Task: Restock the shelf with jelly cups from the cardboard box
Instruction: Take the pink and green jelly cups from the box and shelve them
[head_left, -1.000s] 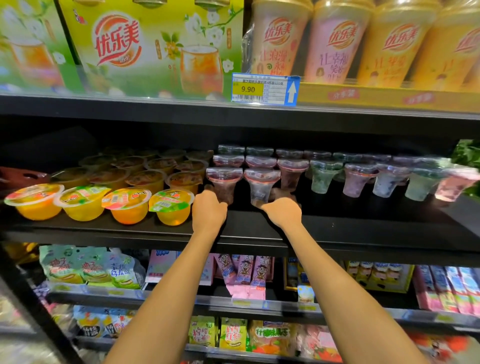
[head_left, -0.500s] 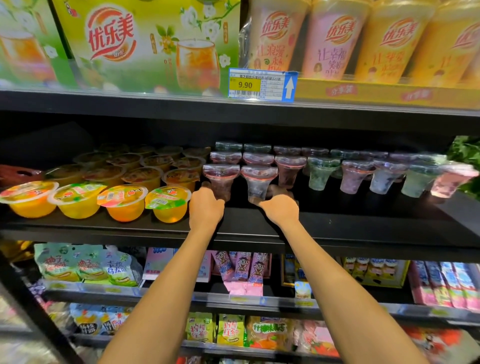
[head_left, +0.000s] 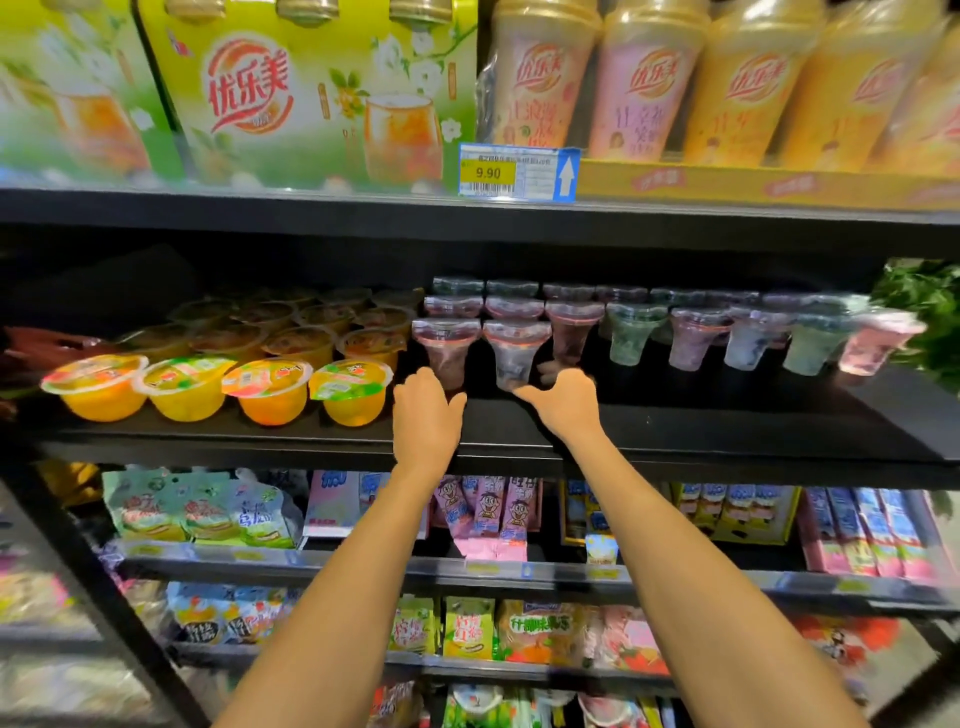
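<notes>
Shop aisle, black metal shelving fills view. Top shelf edge carries price tag reading 9.90 (white arrow on blue beside it). Above it: green-yellow drink cartons at left, tall lidded cups in yellow tray at right. Middle shelf black board, dark at back, brighter at front. Green foliage at right edge. Lower shelves packed with bright snack pouches, small tags along rails. Black slanted upright lower left, blurred
</notes>
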